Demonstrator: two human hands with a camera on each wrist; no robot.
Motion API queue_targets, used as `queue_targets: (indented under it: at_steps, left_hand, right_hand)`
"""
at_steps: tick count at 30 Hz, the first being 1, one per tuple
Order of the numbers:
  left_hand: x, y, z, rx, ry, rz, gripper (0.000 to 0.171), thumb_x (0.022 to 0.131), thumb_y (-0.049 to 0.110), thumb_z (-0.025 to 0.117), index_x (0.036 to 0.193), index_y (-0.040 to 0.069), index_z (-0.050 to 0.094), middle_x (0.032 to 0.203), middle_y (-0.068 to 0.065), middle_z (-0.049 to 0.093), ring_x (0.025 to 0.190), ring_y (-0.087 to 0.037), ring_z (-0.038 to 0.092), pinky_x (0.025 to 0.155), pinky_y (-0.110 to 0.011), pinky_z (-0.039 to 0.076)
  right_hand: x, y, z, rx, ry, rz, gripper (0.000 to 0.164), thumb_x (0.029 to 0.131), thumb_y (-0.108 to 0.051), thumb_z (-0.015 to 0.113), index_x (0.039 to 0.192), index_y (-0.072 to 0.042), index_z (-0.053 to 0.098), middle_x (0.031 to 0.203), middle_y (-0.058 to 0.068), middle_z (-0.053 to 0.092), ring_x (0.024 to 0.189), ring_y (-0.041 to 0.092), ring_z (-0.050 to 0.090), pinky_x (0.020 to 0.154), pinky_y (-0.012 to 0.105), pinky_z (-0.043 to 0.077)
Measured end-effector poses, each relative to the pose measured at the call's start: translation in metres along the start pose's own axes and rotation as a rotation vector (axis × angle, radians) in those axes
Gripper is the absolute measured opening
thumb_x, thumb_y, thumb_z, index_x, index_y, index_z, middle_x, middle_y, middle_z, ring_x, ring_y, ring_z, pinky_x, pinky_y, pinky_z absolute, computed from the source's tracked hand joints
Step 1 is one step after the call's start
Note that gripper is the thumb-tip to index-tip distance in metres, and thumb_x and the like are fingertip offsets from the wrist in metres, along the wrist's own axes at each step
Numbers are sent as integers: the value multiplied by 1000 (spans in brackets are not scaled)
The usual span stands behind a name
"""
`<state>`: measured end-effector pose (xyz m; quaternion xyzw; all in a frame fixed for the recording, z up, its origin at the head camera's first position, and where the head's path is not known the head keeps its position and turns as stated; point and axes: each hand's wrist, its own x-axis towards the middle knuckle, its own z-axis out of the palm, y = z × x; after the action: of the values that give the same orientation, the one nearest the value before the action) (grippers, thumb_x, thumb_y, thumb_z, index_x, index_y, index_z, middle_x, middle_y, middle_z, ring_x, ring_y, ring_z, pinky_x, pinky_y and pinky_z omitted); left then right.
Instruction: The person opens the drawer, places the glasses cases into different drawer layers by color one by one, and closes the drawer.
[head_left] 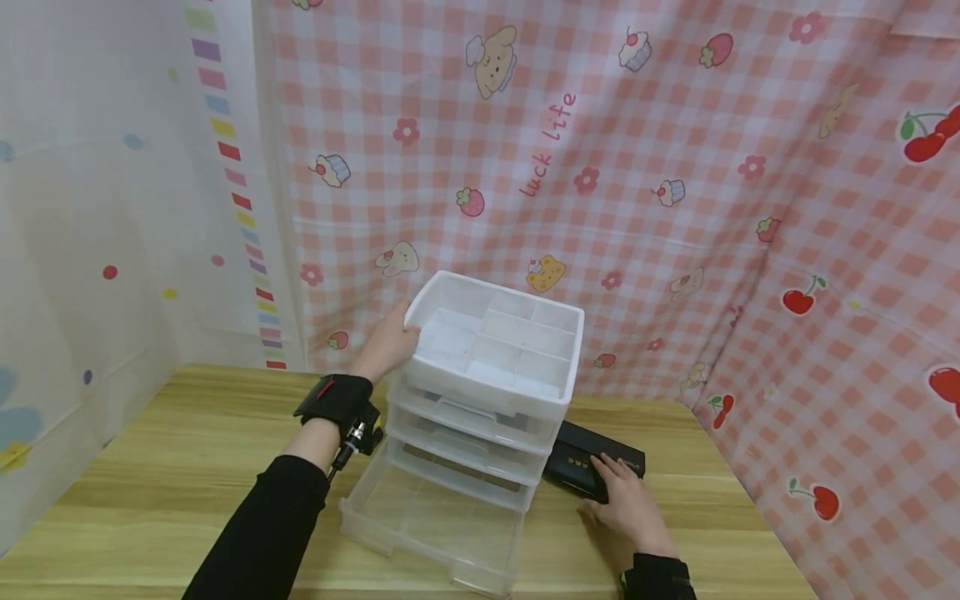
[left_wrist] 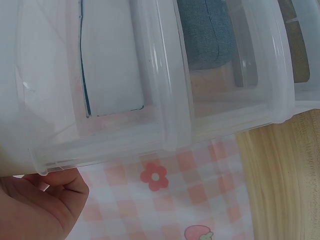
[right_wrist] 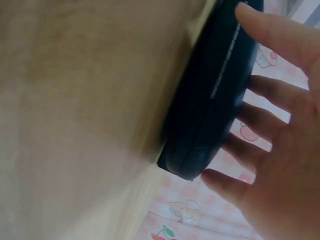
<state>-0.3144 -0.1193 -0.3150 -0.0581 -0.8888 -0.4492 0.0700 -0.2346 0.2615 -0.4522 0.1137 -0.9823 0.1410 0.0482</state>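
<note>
A white translucent drawer unit (head_left: pixel 480 408) stands mid-table with a divided tray (head_left: pixel 498 342) on top. Its clear bottom drawer (head_left: pixel 435 521) is pulled out toward me. My left hand (head_left: pixel 386 342) grips the tray's left rim; in the left wrist view its fingers are curled at the edge. Through the plastic there show a white flat item with a blue edge (left_wrist: pixel 111 60) and a blue-grey cloth-like item (left_wrist: pixel 207 32). Right of the unit lies a long black case (head_left: pixel 573 467) with small gold lettering. My right hand (head_left: pixel 626 504) rests on it with fingers spread, as the right wrist view also shows.
The unit stands on a wooden table (head_left: pixel 187 467). A pink checked curtain (head_left: pixel 450 167) hangs behind it, another printed cloth (head_left: pixel 862 333) is on the right, and a pale dotted one (head_left: pixel 90 208) on the left.
</note>
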Motion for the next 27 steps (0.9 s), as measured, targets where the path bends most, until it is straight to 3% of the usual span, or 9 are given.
queue_targets:
  at_steps: [4,17,27]
  left_hand:
    - [-1,0,0,-3,-2,4,45,99,16,36,143,6,30,142,-23,43,128,-37,45,105,-53,38]
    - [-2,1,0,-29,-16,-11,46,100,15,35,145,6,27,145,-22,39,132,-37,41,109,-53,35]
    - [0,1,0,-24,-17,-30,51,100,16,35,149,9,23,149,-21,36,135,-37,38,111,-53,32]
  right_hand:
    - [0,2,2,21,-36,6,75,77,-31,76,139,-1,46,144,26,42,132,51,36,102,63,35]
    - [-1,2,7,-71,137,-37,53,70,-14,82,117,-3,63,120,23,61,109,45,55,89,55,47]
    - [-1,7,6,-60,109,-47,49,66,-19,85,109,-9,63,109,18,64,109,43,55,93,54,45]
